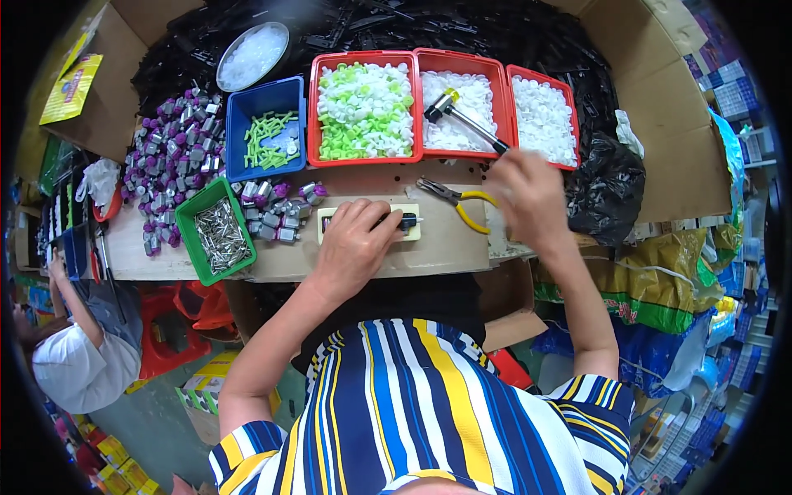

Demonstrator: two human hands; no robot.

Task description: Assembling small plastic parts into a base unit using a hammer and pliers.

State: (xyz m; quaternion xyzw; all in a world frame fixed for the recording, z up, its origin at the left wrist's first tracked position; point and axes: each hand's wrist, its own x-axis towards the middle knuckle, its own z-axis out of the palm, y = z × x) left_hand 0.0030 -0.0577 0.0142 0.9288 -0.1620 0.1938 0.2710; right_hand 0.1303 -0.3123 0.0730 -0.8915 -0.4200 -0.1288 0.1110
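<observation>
My right hand (528,198), somewhat blurred, is wrapped round the handle of a small hammer (466,124). The hammer is raised over the red trays, its head yellow and black. Bent over a cream block (409,234) on the bench, my left hand (356,241) has its fingers closed on a small black part (407,220). That part sits at the block, and its left portion is hidden under my fingers. Yellow-handled pliers (462,200) lie between the block and my right hand.
Red trays (418,107) hold white and green plastic pieces. A blue bin (233,136), a green bin of metal pins (188,235) and many silver-and-purple motors (173,157) stand left. Behind are a bowl (221,74) and heaped black parts (363,29). Another person (87,363) works at far left.
</observation>
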